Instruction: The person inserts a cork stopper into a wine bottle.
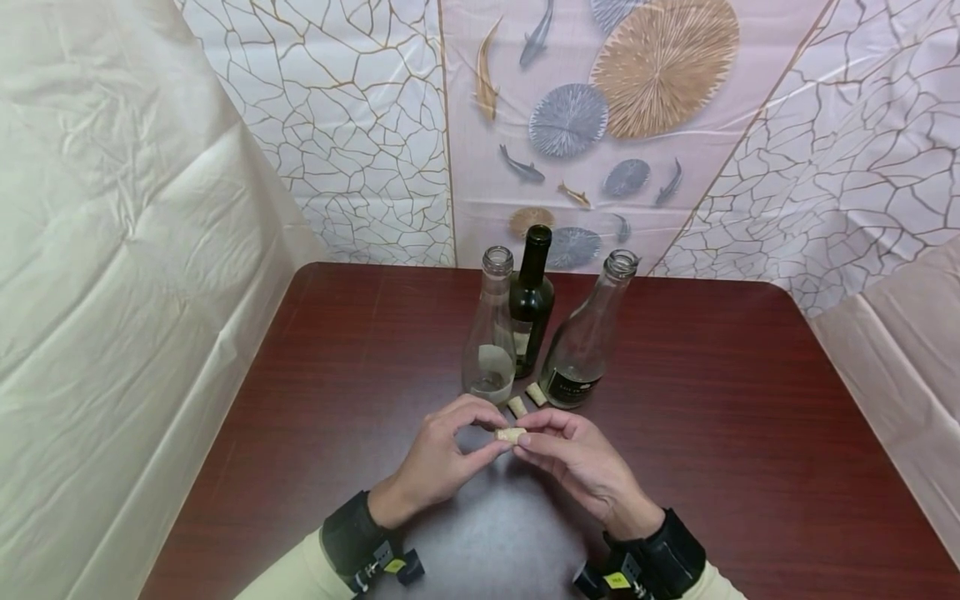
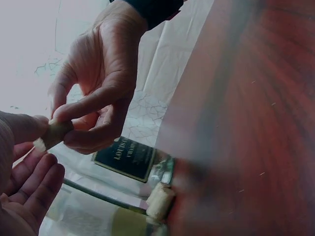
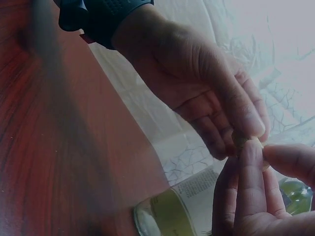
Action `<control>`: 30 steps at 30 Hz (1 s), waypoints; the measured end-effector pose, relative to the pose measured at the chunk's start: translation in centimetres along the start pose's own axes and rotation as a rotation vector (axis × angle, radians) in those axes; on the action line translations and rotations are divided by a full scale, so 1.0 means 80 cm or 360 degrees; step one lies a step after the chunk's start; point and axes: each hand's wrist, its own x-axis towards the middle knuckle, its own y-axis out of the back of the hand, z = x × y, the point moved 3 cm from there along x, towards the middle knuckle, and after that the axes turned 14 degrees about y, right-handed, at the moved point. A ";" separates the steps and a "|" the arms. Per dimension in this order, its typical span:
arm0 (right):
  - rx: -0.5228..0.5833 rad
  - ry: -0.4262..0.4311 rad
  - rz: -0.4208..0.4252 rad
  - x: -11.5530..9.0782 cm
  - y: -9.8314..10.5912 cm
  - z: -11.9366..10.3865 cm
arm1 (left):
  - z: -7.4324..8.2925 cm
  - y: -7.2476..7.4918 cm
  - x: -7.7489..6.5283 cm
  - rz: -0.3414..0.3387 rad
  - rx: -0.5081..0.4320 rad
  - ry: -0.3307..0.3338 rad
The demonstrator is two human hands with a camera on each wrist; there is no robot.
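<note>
Your left hand (image 1: 440, 454) and right hand (image 1: 592, 467) pinch a cork (image 1: 510, 435) between fingers from either side, likely to steady it, above the surface (image 1: 360, 367), nearer you than two loose corks (image 1: 536, 394) and three bottles (image 1: 583, 342).

Bottles: three, of which two clear bottles (image 1: 487, 333) (image 1: 581, 346), one dark bottle (image 1: 532, 293). Corks: three, of which one held cork (image 1: 509, 435), two loose corks (image 1: 517, 407) (image 1: 536, 394). Hands: two, one left hand (image 1: 435, 458), one right hand (image 1: 588, 462). Wristbands (image 1: 351, 529) (image 1: 666, 550): two. Tables: one table (image 1: 360, 358).
</note>
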 end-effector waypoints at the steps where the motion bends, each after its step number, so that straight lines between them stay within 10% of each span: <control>1: -0.0004 0.0004 0.0004 0.000 0.000 -0.001 | 0.002 0.003 0.002 0.0006 -0.0005 -0.0002; 18: -0.0028 -0.0014 -0.0045 -0.007 0.004 -0.007 | 0.047 0.062 0.056 0.0394 -0.0122 0.0116; 30: -0.0047 -0.0017 -0.0044 -0.011 0.006 -0.009 | 0.082 0.068 0.117 0.0534 -0.0261 0.0139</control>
